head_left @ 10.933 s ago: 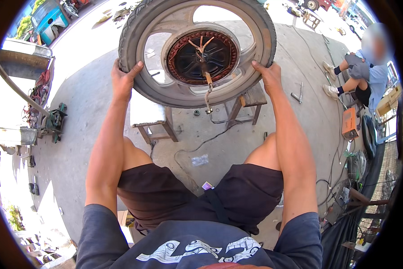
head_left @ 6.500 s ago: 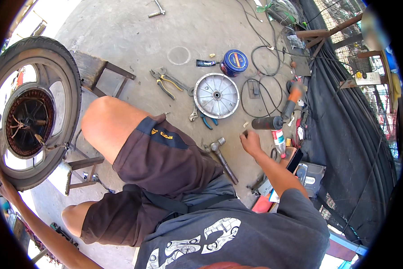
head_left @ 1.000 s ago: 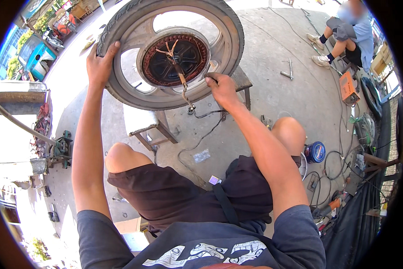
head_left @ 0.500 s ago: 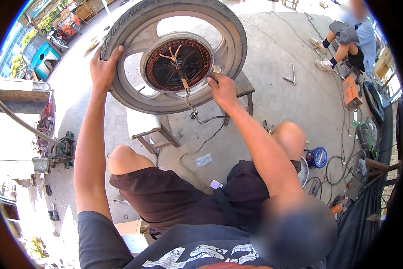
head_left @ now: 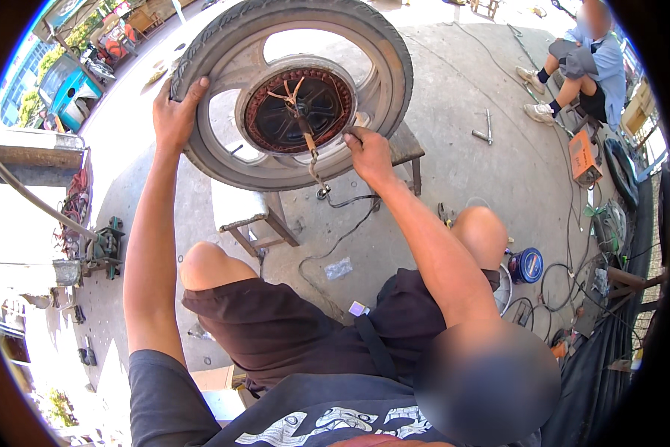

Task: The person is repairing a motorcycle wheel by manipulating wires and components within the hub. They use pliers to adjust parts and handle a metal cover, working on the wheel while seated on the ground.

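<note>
Head view: left hand [head_left: 172,112] clamped on the tyre, right hand [head_left: 368,153] gripping the rim of the motor wheel [head_left: 290,89] propped on wooden stools [head_left: 249,216]; risk of slipping off, straining its dangling cable [head_left: 327,190].

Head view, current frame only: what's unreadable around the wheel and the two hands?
- Right hand fingertips: curled over the grey spoked wheel rim, so the grip is hidden.
- Left hand palm: pressed against the black rubber tyre, contact unseen.
- Copper-wound hub motor: winding detail too small.
- Wooden stool top: covered by the wheel.
- Black cable far end: lost behind the right knee.
- Lower right: a blurred patch covers the view.
</note>
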Demonstrator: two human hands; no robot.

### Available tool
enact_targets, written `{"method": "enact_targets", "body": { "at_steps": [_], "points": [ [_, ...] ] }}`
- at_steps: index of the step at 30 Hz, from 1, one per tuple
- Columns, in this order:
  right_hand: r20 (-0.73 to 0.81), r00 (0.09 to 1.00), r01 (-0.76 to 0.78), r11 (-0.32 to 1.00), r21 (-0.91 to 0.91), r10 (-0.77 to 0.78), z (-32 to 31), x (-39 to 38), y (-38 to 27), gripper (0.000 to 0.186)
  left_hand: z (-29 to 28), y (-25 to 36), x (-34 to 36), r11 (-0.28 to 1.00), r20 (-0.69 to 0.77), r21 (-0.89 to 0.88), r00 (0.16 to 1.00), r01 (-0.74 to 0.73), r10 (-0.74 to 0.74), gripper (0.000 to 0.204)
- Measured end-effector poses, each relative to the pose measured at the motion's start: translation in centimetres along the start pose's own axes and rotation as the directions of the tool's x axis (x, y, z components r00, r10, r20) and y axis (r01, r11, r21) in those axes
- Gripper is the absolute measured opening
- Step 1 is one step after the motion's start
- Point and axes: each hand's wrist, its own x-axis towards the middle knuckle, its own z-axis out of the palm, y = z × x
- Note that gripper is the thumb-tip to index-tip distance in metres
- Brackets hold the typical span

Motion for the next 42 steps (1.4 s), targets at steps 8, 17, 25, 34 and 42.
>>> {"method": "enact_targets", "body": {
  "at_steps": [8, 17, 25, 34, 42],
  "points": [
    [0.016, 1.000, 0.002, 1.000, -0.031, -0.001, 0.8, -0.3, 1.0, 0.024, -0.1, -0.4, 0.2, 1.000, 0.001, -0.002, 1.000, 0.015, -0.015, 0.084],
    [0.013, 0.999, 0.041, 0.999, 0.006, -0.041, 1.0, -0.4, 1.1, 0.023, -0.1, 0.3, -0.1, 0.999, 0.008, 0.001, 0.999, 0.034, -0.034, 0.087],
    [0.051, 0.999, 0.019, 0.999, -0.029, -0.018, 0.8, -0.3, 0.7, 0.024, -0.2, -2.2, 0.5, 0.996, 0.015, 0.060, 0.998, 0.061, -0.062, 0.069],
    [0.042, 0.999, 0.007, 1.000, -0.012, -0.007, 0.9, -0.3, 0.8, 0.023, -0.1, -1.1, 0.2, 0.998, 0.029, 0.033, 0.998, 0.059, -0.060, 0.066],
    [0.065, 0.998, -0.010, 1.000, -0.014, 0.011, 0.7, -0.3, 0.5, 0.023, -0.1, -0.9, 0.2, 0.996, 0.024, 0.046, 0.997, 0.075, -0.076, 0.065]
  ]
}}
